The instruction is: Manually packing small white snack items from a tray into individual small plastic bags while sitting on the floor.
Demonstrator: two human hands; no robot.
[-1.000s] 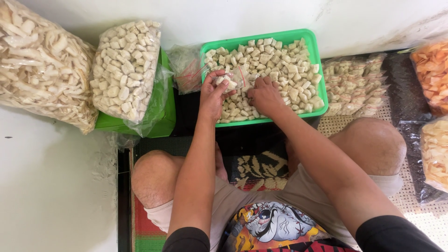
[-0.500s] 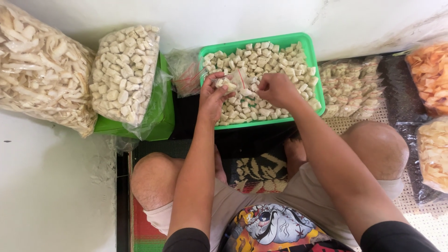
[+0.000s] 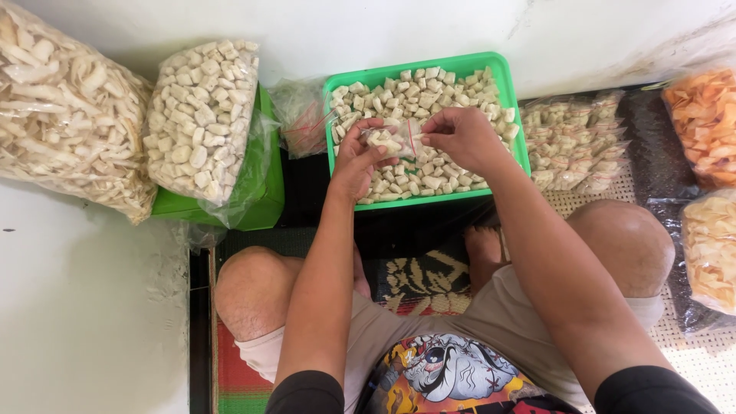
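A green tray (image 3: 518,132) full of pale cracker cubes sits in front of my knees. Over it, my left hand (image 3: 354,159) holds a small clear zip bag (image 3: 394,141) partly filled with the cubes. My right hand (image 3: 464,138) pinches the bag's right edge at its red-lined top. Both hands hover just above the loose cubes (image 3: 429,96).
Left of the tray a big clear bag of the same cubes (image 3: 201,115) lies on a green box (image 3: 264,201), beside a bag of pale chips (image 3: 61,107). Small empty zip bags (image 3: 303,115) lie behind. Filled small packs (image 3: 576,138) and bags of orange chips (image 3: 705,123) are on the right.
My right hand lifted out of the cubes in the tray and came up to the small bag, now gripping its top edge. My left hand kept the bag and shifted slightly right.
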